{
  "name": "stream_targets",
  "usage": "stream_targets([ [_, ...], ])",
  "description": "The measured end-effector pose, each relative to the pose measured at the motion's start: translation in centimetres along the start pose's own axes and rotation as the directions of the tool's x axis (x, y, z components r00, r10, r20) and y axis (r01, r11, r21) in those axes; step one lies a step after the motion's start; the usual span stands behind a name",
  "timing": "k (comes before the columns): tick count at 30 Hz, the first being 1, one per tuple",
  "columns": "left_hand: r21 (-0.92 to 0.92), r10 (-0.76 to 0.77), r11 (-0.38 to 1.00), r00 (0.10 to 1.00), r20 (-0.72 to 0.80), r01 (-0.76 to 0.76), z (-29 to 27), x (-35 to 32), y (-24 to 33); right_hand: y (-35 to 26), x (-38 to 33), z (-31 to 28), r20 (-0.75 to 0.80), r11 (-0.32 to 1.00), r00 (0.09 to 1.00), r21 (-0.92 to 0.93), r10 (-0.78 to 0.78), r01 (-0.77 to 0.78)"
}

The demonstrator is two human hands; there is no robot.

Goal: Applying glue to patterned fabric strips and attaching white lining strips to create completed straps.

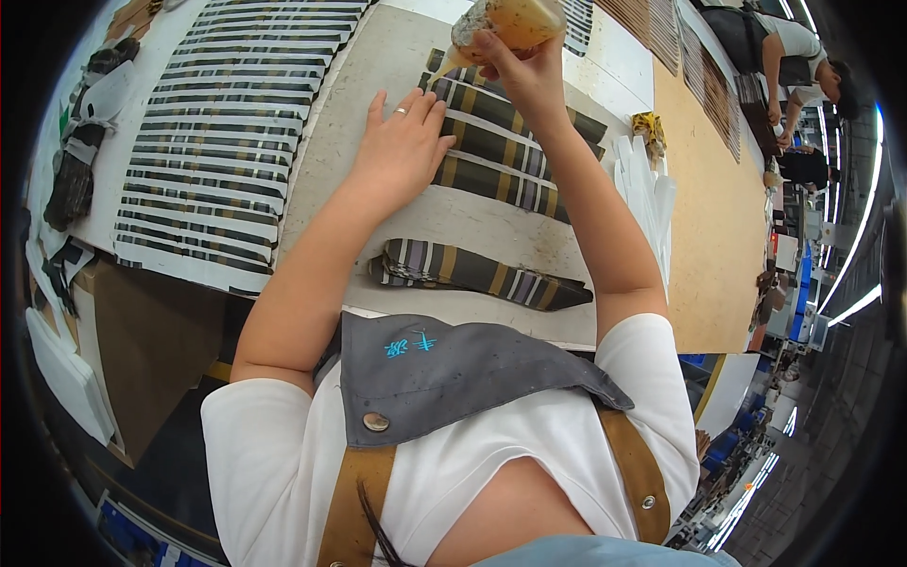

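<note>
My left hand (404,142), with a ring on one finger, lies flat with spread fingers on a row of striped fabric strips (501,151) on the worktable (378,76). My right hand (520,71) grips a squeezable glue bottle (505,21) of amber liquid, tilted with its nozzle pointing down-left over the strips. A separate folded pile of striped strips (482,274) lies nearer to me, untouched.
A large white board (227,132) covered with rows of striped strips lies to the left. A stack of white pieces (647,189) stands right of the strips. A brown board (709,208) extends right. Another person (794,57) works at the far right. Brushes (80,161) lie far left.
</note>
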State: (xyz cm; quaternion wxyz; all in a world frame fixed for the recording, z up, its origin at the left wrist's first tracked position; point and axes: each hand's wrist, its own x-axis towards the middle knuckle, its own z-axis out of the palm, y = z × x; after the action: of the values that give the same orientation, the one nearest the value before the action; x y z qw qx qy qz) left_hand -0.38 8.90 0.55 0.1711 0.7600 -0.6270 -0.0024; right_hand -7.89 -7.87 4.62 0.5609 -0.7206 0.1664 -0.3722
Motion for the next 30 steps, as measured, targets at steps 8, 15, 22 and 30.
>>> stream_targets([
  [8, -0.004, 0.011, 1.000, 1.000, -0.020, -0.011, -0.1, 0.2, 0.0, 0.0, 0.1, 0.6, 0.059, 0.999, 0.998, 0.029, -0.019, 0.017],
  [15, -0.005, 0.002, 1.000, 1.000, -0.013, -0.002, 0.0, 0.2, 0.0, -1.3, -0.7, -1.7, 0.137, 0.969, 0.989, -0.231, -0.060, 0.091],
  [22, -0.008, 0.019, 1.000, 0.999, -0.043, -0.019, 0.0, 0.4, 0.2, -0.1, -2.8, -6.1, 0.053, 0.913, 0.979, -0.355, -0.196, 0.202],
  [30, 0.002, 0.021, 1.000, 0.999, -0.030, -0.021, -0.3, 0.4, 0.3, -2.1, -5.5, -9.9, -0.051, 0.928, 0.996, -0.369, -0.069, 0.046],
])
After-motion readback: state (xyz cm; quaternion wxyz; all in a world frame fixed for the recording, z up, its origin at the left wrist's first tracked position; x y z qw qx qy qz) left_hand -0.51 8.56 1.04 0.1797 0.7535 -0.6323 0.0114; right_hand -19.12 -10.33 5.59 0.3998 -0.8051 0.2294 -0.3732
